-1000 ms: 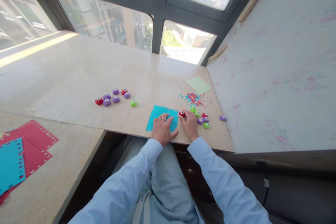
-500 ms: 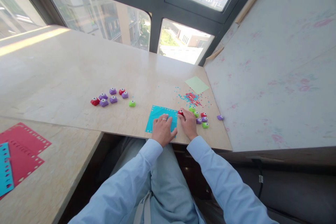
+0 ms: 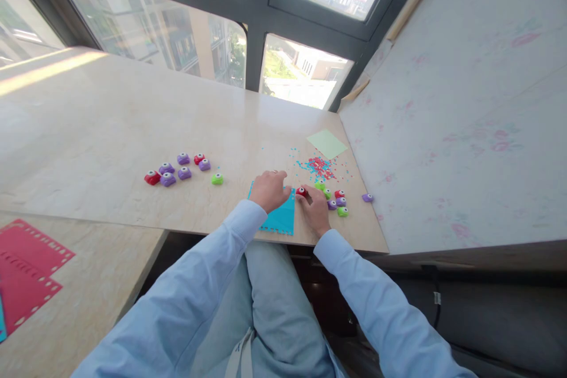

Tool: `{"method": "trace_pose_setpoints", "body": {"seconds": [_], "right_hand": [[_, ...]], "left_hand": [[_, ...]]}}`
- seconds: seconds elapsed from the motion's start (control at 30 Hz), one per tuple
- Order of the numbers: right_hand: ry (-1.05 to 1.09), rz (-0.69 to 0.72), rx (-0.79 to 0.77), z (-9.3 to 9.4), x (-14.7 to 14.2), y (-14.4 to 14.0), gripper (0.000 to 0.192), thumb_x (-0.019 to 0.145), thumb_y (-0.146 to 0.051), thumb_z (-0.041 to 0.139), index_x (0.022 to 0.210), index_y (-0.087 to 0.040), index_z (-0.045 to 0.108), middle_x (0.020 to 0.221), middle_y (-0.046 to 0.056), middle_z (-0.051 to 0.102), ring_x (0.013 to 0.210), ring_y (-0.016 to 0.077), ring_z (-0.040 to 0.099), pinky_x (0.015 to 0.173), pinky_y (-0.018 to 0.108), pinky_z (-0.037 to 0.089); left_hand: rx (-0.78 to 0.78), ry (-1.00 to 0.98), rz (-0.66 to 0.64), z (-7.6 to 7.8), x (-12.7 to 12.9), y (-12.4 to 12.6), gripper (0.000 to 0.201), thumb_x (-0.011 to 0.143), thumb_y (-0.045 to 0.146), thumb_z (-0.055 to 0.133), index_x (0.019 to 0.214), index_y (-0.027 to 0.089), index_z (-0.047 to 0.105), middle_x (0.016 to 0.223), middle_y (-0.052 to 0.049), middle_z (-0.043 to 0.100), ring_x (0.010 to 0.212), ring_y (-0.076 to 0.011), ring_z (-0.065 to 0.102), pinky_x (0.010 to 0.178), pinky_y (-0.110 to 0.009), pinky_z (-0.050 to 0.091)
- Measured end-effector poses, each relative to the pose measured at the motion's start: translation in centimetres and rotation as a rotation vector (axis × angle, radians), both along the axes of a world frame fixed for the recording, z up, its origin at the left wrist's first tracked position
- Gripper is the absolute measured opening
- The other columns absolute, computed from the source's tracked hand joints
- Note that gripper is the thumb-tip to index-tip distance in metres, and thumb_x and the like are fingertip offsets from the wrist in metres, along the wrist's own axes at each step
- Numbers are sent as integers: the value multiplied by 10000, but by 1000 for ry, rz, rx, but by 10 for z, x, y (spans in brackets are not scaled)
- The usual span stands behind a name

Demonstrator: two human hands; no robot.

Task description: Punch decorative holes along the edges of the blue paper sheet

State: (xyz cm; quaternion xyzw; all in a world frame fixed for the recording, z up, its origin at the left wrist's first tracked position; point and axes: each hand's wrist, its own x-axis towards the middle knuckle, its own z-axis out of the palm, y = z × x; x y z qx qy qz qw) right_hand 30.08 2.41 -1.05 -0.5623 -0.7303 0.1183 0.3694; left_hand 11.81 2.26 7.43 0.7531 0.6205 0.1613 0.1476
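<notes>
A turquoise paper sheet (image 3: 281, 218) with punched holes along its edges lies near the front edge of the beige table (image 3: 133, 130). My left hand (image 3: 270, 189) rests flat on the sheet's far part, fingers together. My right hand (image 3: 314, 209) grips a small red hole punch (image 3: 301, 191) at the sheet's right edge. Right of that hand lie several small punches, green (image 3: 342, 211), purple (image 3: 367, 197) and red (image 3: 339, 194).
A second group of red, purple and green punches (image 3: 181, 169) sits to the left. Red and blue paper confetti (image 3: 321, 166) and a pale green sheet (image 3: 326, 143) lie behind. Red punched sheets (image 3: 26, 271) lie on the lower left table. A wall panel (image 3: 465, 100) rises at the right.
My left hand has slid from the near part of the turquoise sheet to its far edge. My right hand stays on the red punch. The view has shifted slightly rightward.
</notes>
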Motion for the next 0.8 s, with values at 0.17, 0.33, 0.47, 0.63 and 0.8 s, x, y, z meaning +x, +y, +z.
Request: {"method": "trace_pose_setpoints", "body": {"seconds": [0.17, 0.33, 0.47, 0.63, 0.8], "right_hand": [[-29, 6, -6, -1, 0, 2, 343, 922, -374, 528, 1152, -182, 695, 1151, 119, 712, 1074, 277, 615, 991, 453, 435], [-114, 18, -38, -4, -1, 6, 368, 942, -321, 498, 1251, -192, 649, 1255, 111, 670, 1159, 266, 578, 1012, 441, 416], [-171, -11, -53, -5, -4, 7, 387, 967, -325, 464, 1293, -183, 615, 1284, 109, 650, 1181, 258, 551, 1020, 424, 395], [-179, -45, -43, -5, -6, 9, 379, 974, -363, 450, 1257, -185, 627, 1251, 118, 650, 1141, 265, 542, 1001, 426, 389], [-177, -116, -34, -7, -8, 14, 370, 964, -369, 455, 1222, -186, 647, 1157, 134, 646, 1073, 272, 533, 950, 429, 404]], "left_hand": [[108, 2, -14, -25, 5, 10, 279, 912, 276, 509, 1104, 147, 663, 1088, -150, 679, 1080, -300, 583, 893, -421, 460], [162, -51, -16, -61, -1, 8, 240, 916, 246, 495, 1054, 205, 687, 1101, -110, 658, 1073, -278, 550, 906, -423, 423], [202, -77, -14, -69, -3, 5, 260, 909, 309, 526, 1100, 210, 672, 1136, -103, 637, 1088, -284, 523, 924, -434, 398], [192, -60, -38, -65, -2, 2, 346, 904, 347, 534, 1206, 200, 619, 1168, -119, 623, 1111, -304, 505, 947, -463, 369], [189, -59, -13, -64, -2, 1, 353, 891, 345, 548, 1201, 190, 614, 1155, -115, 624, 1105, -299, 505, 948, -452, 368]]}}
